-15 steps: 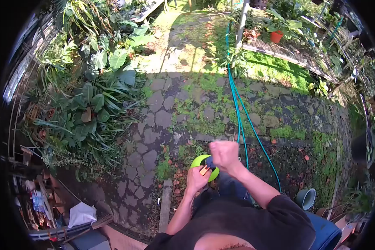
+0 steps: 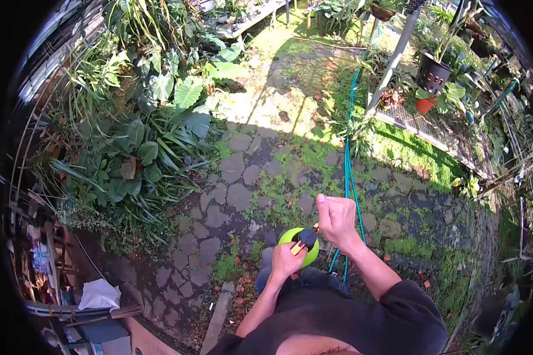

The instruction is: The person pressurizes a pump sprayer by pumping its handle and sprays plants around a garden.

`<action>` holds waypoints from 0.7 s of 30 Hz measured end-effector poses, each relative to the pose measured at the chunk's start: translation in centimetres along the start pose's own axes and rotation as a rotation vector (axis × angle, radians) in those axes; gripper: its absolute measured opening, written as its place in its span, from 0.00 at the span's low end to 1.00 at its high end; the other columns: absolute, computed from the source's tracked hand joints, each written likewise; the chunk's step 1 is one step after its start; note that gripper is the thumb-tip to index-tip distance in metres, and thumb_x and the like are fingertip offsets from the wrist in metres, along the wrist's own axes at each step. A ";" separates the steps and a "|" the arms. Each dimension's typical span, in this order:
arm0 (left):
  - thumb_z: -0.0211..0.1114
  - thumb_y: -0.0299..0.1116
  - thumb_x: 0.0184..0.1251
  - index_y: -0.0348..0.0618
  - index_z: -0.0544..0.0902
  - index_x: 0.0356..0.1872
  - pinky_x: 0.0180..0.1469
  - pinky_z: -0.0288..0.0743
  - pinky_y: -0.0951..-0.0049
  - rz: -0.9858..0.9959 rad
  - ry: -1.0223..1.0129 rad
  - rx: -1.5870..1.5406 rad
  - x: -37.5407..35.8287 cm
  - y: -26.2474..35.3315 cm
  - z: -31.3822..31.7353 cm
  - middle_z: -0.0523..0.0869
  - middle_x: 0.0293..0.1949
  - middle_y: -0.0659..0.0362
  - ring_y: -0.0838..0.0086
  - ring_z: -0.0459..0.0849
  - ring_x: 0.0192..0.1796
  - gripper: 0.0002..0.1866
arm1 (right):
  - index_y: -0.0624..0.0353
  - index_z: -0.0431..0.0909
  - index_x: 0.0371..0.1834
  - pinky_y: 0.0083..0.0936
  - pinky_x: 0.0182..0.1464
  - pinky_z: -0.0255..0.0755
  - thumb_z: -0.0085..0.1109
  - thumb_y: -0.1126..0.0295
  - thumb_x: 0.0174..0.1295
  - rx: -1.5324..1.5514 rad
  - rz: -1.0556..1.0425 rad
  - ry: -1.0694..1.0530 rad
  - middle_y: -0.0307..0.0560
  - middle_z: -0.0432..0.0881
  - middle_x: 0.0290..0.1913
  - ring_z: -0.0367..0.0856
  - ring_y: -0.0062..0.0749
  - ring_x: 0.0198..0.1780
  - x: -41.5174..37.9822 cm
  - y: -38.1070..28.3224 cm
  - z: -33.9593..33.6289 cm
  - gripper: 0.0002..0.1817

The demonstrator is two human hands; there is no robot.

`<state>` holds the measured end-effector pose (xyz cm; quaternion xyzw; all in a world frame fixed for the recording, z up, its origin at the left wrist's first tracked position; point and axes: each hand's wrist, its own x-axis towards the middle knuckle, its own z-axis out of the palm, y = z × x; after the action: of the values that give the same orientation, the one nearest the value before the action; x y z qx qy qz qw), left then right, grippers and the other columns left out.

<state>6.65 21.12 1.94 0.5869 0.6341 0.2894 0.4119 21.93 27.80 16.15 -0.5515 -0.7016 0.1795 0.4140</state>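
Observation:
A lime-green pump sprayer with a dark top is held upright in front of my body, seen from above. My left hand is wrapped round its yellow-orange handle on the near left side. Just right of the dark top is my right hand, closed with the thumb along the top. It seems to grip the pump handle, which its fingers mostly hide. A small orange tip shows between this hand and the dark top.
Mossy paving stones stretch ahead. Teal hoses run along the ground beyond my right hand. Dense leafy plants grow at left. A metal post, a black hanging pot and an orange pot are at upper right.
The view has shifted, so the garden appears lower and the hanging pot has come into sight. My right hand has moved up and away from the sprayer's top. My left hand keeps its hold.

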 end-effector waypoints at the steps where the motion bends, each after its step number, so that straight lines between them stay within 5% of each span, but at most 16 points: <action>1: 0.66 0.40 0.53 0.37 0.82 0.21 0.28 0.74 0.58 -0.005 0.010 -0.009 1.9 0.2 -0.3 0.81 0.18 0.45 0.52 0.84 0.24 0.15 | 0.60 0.68 0.09 0.41 0.20 0.65 0.52 0.67 0.68 -0.021 -0.145 -0.012 0.51 0.68 0.11 0.72 0.50 0.15 0.6 2.3 3.4 0.25; 3: 0.67 0.41 0.53 0.37 0.83 0.22 0.30 0.74 0.58 0.032 0.037 -0.057 5.6 -0.4 -0.6 0.81 0.18 0.45 0.52 0.84 0.25 0.15 | 0.60 0.67 0.09 0.40 0.20 0.65 0.51 0.66 0.68 -0.045 -0.270 -0.137 0.51 0.68 0.10 0.72 0.50 0.15 1.2 7.1 9.3 0.25; 7: 0.67 0.41 0.53 0.36 0.83 0.24 0.30 0.75 0.58 0.008 -0.058 -0.020 13.3 -0.8 -2.6 0.81 0.19 0.45 0.53 0.85 0.26 0.15 | 0.60 0.68 0.10 0.41 0.21 0.65 0.51 0.65 0.68 -0.112 -0.061 -0.110 0.53 0.68 0.11 0.72 0.50 0.15 13.2 4.9 5.7 0.26; 11: 0.66 0.43 0.55 0.37 0.83 0.23 0.31 0.74 0.57 -0.019 -0.079 -0.024 23.1 -1.2 -5.0 0.81 0.19 0.45 0.52 0.84 0.26 0.16 | 0.60 0.72 0.10 0.40 0.23 0.70 0.49 0.60 0.69 -0.182 -0.181 -0.199 0.53 0.72 0.11 0.76 0.51 0.17 17.7 11.7 15.1 0.27; 14: 0.66 0.42 0.55 0.38 0.82 0.22 0.31 0.74 0.57 -0.040 -0.081 0.004 28.3 -1.0 -7.2 0.81 0.18 0.46 0.52 0.84 0.25 0.16 | 0.59 0.71 0.09 0.38 0.23 0.70 0.51 0.62 0.69 -0.268 -0.076 -0.305 0.51 0.70 0.10 0.76 0.49 0.16 27.3 7.7 12.0 0.26; 15: 0.66 0.42 0.55 0.38 0.83 0.22 0.31 0.74 0.58 -0.038 -0.063 -0.009 30.5 -0.7 -8.2 0.81 0.18 0.47 0.53 0.84 0.24 0.15 | 0.58 0.71 0.10 0.35 0.20 0.69 0.53 0.65 0.68 -0.235 -0.157 -0.061 0.49 0.68 0.08 0.75 0.47 0.15 30.1 6.6 11.3 0.25; 16: 0.66 0.43 0.55 0.38 0.83 0.22 0.31 0.74 0.58 -0.047 -0.046 0.008 32.8 0.1 -9.4 0.81 0.17 0.47 0.54 0.84 0.24 0.16 | 0.57 0.71 0.11 0.33 0.17 0.66 0.53 0.67 0.68 0.011 0.086 -0.034 0.47 0.66 0.07 0.74 0.45 0.14 31.0 8.8 14.0 0.23; 18: 0.66 0.43 0.54 0.38 0.83 0.22 0.31 0.74 0.58 -0.070 -0.020 0.039 37.0 1.6 -11.2 0.81 0.17 0.48 0.55 0.84 0.24 0.16 | 0.57 0.68 0.11 0.38 0.17 0.60 0.54 0.69 0.67 -0.157 -0.231 0.035 0.46 0.61 0.08 0.66 0.45 0.11 31.9 11.9 21.1 0.22; 19: 0.66 0.44 0.55 0.38 0.83 0.22 0.30 0.74 0.58 -0.071 -0.059 0.047 39.2 1.1 -12.0 0.81 0.17 0.48 0.54 0.84 0.24 0.16 | 0.59 0.72 0.13 0.39 0.18 0.61 0.53 0.68 0.67 -0.273 -0.404 0.137 0.47 0.66 0.10 0.70 0.45 0.13 33.8 12.5 22.0 0.21; 20: 0.66 0.44 0.55 0.38 0.83 0.22 0.30 0.74 0.58 -0.067 -0.056 0.062 41.2 0.8 -12.3 0.81 0.17 0.48 0.54 0.84 0.24 0.17 | 0.62 0.75 0.15 0.39 0.19 0.62 0.53 0.66 0.68 -0.159 -0.112 -0.186 0.48 0.70 0.11 0.71 0.44 0.13 36.5 13.9 21.7 0.21; 21: 0.66 0.44 0.55 0.38 0.83 0.22 0.30 0.74 0.57 -0.066 -0.052 0.080 43.0 0.4 -12.6 0.81 0.17 0.47 0.54 0.83 0.23 0.17 | 0.60 0.75 0.13 0.37 0.19 0.65 0.51 0.65 0.69 -0.109 -0.078 -0.196 0.49 0.72 0.11 0.73 0.44 0.13 39.8 13.2 20.3 0.23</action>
<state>-2.79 64.89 0.59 0.5888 0.6534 0.2348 0.4140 12.39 73.02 10.03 -0.5251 -0.7684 0.1778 0.3196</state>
